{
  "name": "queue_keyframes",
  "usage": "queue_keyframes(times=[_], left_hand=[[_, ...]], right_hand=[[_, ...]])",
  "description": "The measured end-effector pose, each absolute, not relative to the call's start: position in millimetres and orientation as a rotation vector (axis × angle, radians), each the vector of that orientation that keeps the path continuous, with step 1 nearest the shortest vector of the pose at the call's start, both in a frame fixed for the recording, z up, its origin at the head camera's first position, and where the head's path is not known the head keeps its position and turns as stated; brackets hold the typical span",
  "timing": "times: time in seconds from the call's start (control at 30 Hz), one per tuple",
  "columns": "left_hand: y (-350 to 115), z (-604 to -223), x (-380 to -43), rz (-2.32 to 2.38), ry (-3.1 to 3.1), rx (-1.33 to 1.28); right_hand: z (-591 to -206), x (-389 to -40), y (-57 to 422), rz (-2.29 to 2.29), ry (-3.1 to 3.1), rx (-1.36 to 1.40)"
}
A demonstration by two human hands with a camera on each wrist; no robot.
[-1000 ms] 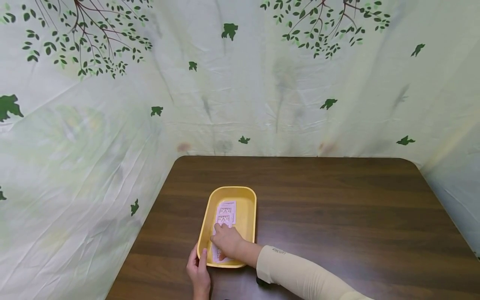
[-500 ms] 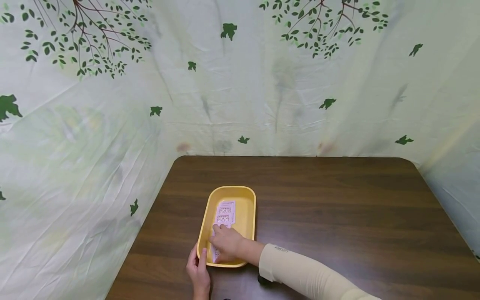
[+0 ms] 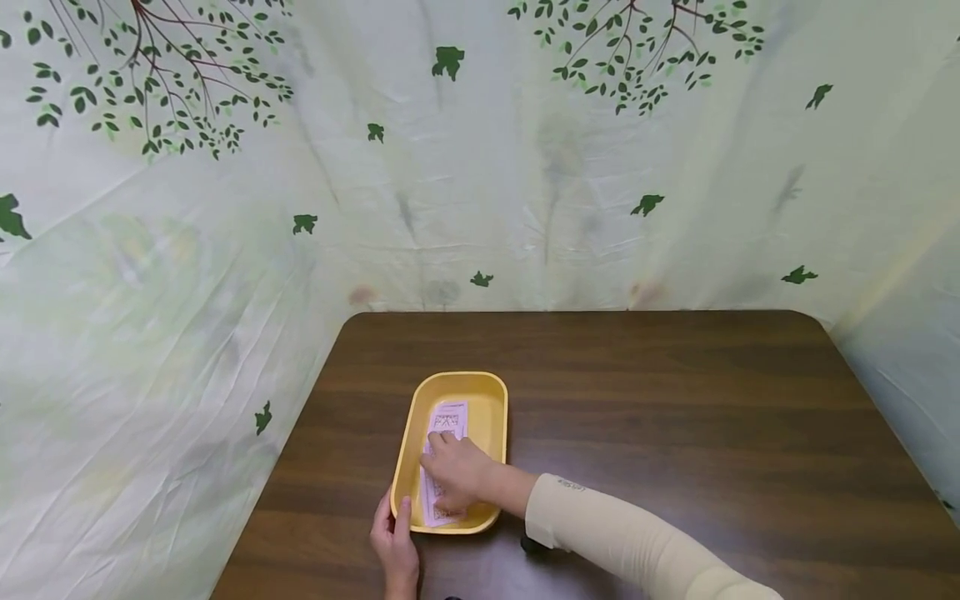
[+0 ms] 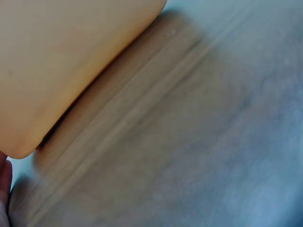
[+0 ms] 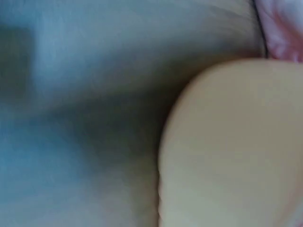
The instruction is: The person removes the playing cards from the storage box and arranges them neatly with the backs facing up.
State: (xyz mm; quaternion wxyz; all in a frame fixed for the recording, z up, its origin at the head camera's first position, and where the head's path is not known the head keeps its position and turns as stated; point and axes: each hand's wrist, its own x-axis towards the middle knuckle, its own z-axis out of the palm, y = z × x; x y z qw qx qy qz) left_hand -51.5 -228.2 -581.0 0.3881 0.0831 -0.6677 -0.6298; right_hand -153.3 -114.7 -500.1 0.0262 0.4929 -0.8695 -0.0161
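Observation:
A yellow rectangular tray (image 3: 491, 417) with rounded corners lies on the table in the head view. My left hand (image 3: 395, 547) grips its near left corner, with the thumb along the rim and the other fingers outside the wall. Inside, against the tray's left half, lies a long pink patterned paper strip (image 3: 450, 414), apparently in layers. My right hand (image 3: 459, 472) reaches over the right rim and rests on the middle of the strip with bent fingers. Its fingertips are hidden, so a pinch cannot be made out. Both wrist views are blurred close-ups with large pale yellowish shapes.
The dark wooden table (image 3: 675, 400) runs far to the right of the tray. Behind and at the left hangs a pale cloth (image 3: 525, 192) printed with leaves. A small black object (image 3: 533, 546) shows under the right sleeve (image 3: 600, 517).
My right hand has shifted slightly up along the strip, showing more of its near end. The far layers of the strip look more evenly lined up. The left hand keeps its hold.

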Motion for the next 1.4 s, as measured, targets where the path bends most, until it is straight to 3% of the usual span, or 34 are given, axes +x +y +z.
queue_keyframes(times=[0.63, 1.0, 1.4], left_hand=[[-225.0, -584.3, -50.7, -1.65, -1.665, 0.241], [-222.3, -581.8, -51.5, -1.654, -1.653, 0.244], [-221.5, -578.9, -50.6, -1.657, -1.644, 0.262]], right_hand=[[-450.8, -196.3, -59.7, 0.14, -2.646, 1.474], [-451.8, -231.4, -17.1, 0.281, -2.821, 1.338], [-486.8, -256.6, 10.9, 0.449, -2.963, 1.313]])
